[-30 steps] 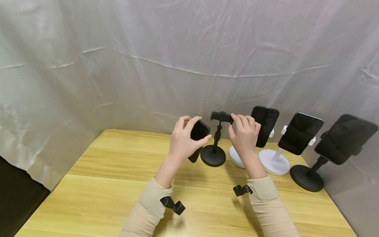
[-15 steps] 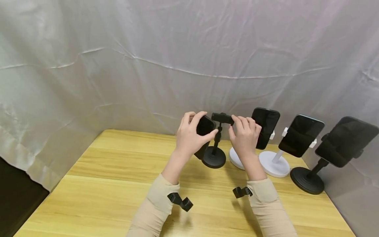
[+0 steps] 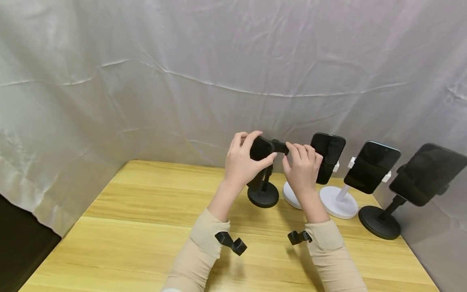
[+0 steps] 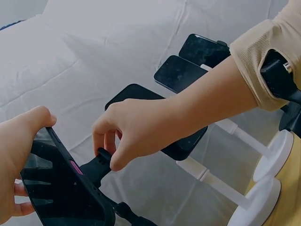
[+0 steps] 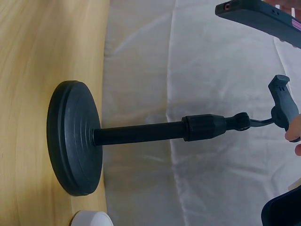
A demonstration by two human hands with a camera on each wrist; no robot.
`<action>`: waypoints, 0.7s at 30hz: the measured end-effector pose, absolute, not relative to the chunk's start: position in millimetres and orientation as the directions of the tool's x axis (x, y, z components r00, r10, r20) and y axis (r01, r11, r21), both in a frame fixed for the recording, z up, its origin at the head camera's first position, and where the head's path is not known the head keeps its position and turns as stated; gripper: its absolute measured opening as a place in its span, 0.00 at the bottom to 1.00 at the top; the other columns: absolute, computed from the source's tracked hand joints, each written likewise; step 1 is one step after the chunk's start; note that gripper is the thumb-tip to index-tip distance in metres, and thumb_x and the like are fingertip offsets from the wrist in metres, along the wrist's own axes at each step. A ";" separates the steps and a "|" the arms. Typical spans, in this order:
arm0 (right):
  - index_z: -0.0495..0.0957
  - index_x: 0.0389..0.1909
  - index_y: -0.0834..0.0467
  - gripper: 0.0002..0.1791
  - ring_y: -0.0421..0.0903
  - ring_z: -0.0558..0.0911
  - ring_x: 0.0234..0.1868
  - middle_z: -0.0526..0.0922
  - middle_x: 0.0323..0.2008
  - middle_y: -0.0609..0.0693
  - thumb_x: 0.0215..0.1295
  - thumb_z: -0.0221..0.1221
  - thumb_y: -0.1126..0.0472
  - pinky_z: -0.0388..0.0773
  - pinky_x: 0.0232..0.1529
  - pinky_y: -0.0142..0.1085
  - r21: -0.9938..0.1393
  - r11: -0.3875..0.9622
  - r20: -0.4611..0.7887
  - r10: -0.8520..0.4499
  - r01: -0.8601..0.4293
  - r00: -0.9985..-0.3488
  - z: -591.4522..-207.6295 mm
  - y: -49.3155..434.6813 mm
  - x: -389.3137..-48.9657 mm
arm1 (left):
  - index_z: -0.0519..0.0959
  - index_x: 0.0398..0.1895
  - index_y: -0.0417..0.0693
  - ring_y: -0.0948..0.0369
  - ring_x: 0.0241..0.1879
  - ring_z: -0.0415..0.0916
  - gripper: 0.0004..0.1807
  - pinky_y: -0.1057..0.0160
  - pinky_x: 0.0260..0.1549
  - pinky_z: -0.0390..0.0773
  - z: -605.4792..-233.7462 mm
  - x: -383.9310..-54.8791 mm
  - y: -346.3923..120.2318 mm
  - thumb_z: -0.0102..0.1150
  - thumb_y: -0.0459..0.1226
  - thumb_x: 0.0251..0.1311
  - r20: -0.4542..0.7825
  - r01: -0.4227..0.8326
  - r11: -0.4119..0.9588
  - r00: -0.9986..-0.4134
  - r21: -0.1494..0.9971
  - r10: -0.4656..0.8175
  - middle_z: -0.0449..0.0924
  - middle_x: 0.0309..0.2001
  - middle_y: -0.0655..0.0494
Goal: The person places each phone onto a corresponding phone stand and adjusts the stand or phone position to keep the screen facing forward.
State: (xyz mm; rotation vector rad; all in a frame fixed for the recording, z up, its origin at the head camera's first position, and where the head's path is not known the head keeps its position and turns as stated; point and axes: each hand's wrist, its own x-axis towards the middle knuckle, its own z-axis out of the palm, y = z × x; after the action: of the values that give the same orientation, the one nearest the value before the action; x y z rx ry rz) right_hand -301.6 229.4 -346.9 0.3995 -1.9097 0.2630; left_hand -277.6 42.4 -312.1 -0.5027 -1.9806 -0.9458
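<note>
My left hand [image 3: 241,162] grips a black smartphone [image 3: 258,149] by its long edges, fingers on one side and thumb on the other. The phone overlaps the holder of a black phone stand [image 3: 268,198] in the head view. In the right wrist view, a gap shows between the phone [image 5: 258,18] and the stand's clamp [image 5: 283,102]. My right hand [image 3: 303,167] pinches the right end of that clamp between thumb and fingers. The stand's round base [image 5: 75,136] sits flat on the wooden table, its pole upright.
To the right stand two white phone stands [image 3: 337,202] and another black stand [image 3: 379,221], each bearing a phone [image 3: 371,167]. A grey cloth [image 3: 182,81] hangs behind the wooden table [image 3: 127,227]. Both wrists carry small black cameras [image 3: 231,243].
My left hand has moved right and slightly up with the smartphone, from left of the black stand to in front of its holder. My right hand stays at the clamp's end.
</note>
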 end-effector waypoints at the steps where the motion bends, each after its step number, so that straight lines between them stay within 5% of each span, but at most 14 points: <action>1: 0.81 0.51 0.60 0.17 0.60 0.72 0.49 0.82 0.45 0.59 0.60 0.63 0.64 0.59 0.46 0.55 0.008 0.918 0.932 -0.150 -0.396 -0.330 -346.9 229.5 -301.6 | 0.77 0.56 0.55 0.55 0.43 0.74 0.33 0.58 0.40 0.79 -311.3 -277.9 43.1 0.71 0.56 0.46 0.836 0.646 0.630 -0.549 0.430 -0.008 0.72 0.49 0.49; 21: 0.81 0.50 0.60 0.17 0.60 0.72 0.48 0.82 0.45 0.59 0.60 0.63 0.63 0.59 0.46 0.55 0.012 0.913 0.934 -0.155 -0.408 -0.320 -346.4 228.4 -303.1 | 0.75 0.59 0.58 0.57 0.45 0.73 0.33 0.57 0.41 0.79 -297.7 -288.0 53.4 0.69 0.57 0.49 0.794 0.634 0.590 -0.607 0.500 -0.022 0.70 0.50 0.51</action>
State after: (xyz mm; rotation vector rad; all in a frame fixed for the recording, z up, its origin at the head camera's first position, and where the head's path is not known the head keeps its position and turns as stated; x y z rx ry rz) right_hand -303.1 228.4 -346.4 0.4129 -1.8996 0.2683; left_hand -288.0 53.4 -297.7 -0.4856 -2.0167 -1.0374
